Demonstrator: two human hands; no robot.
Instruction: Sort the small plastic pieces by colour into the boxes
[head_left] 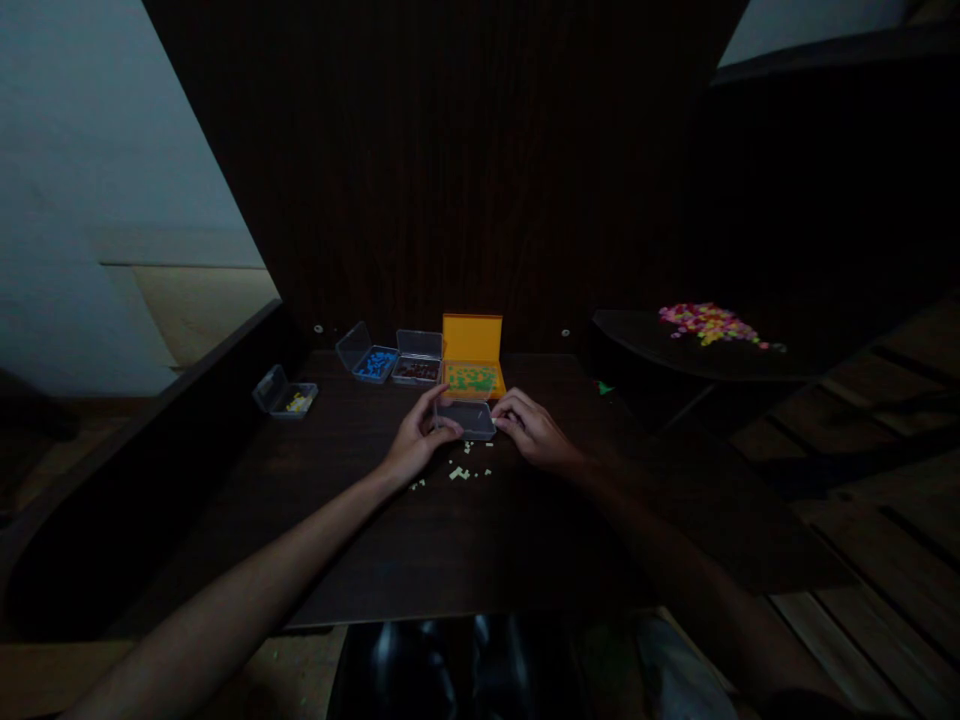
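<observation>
A small clear plastic box (pixel 472 432) sits at the middle of the dark desk, between my two hands. My left hand (pixel 421 432) grips its left side, with the thumb along the front edge. At the box's right edge, my right hand (pixel 525 425) has its fingers pinched together. A tiny pale spot shows at those fingertips, too small to name. Several little pale yellow pieces (pixel 460 473) lie scattered on the desk just in front of the box. Behind it stands an open orange case (pixel 472 335) with green pieces (pixel 471 378) inside.
Open clear boxes hold blue pieces (pixel 377 362), dark red pieces (pixel 417 370) and yellow-white pieces (pixel 298 402). A colourful pile of small pieces (pixel 709 322) lies on a side shelf (pixel 637 330) at the right. Raised dark panels bound the desk (pixel 360 570) at the back and left.
</observation>
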